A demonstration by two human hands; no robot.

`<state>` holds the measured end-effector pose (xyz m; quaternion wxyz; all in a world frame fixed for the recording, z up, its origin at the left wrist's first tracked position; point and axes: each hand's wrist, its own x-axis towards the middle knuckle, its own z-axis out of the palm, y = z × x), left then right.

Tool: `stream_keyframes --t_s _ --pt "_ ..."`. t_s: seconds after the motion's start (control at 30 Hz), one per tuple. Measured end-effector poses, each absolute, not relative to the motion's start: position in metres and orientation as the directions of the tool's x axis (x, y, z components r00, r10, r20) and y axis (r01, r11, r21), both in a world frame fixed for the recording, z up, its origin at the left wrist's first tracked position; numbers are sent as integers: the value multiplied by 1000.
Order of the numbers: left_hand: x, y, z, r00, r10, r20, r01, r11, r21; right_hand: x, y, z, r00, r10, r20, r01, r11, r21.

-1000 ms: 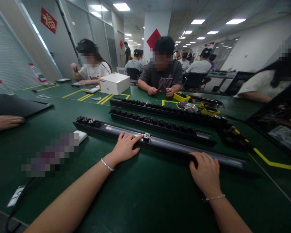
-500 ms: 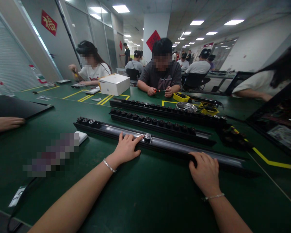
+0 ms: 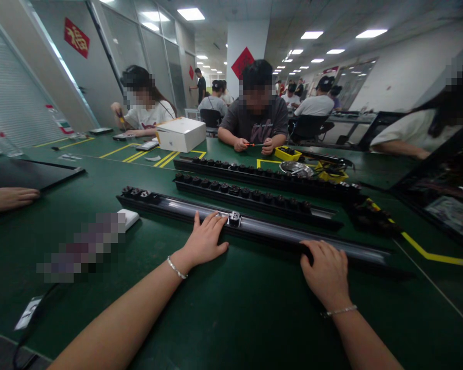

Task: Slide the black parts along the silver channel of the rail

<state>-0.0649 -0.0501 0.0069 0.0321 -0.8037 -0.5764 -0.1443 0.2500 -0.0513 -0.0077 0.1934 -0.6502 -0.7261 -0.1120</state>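
**Both hands resting on the nearest black rail**

Left hand lies flat and spread on the green table mat, its fingers reaching over the near edge of the long black rail with a grey, glossy channel. The fingertips sit just beside a small silver-and-black clip seated in that channel. Right hand rests farther along the same rail, palm down, fingers curled loosely over its near edge; neither hand grips anything. A thin bracelet sits on each wrist.

The rail lies slantwise across the mat, its far-left end carrying a few black sockets. Behind it lie two more black rails filled with round black sockets, roughly parallel. A white rectangular pad lies near the rail's left end. Farther back stand a white cardboard box and a yellow plastic tray. Another person's hand rests on the mat at the left edge, and a person in a grey shirt sits opposite.
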Motion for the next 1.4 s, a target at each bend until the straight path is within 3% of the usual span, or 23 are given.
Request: stream_keyframes --t_s 0.3,1.4 --pt "-63 -48 8 309 894 325 923 -364 123 251 -51 -7 -79 907 415 985 135 -107" --pt "-59 -43 13 225 940 256 949 -271 159 248 -51 -4 -62 918 392 990 107 -93"
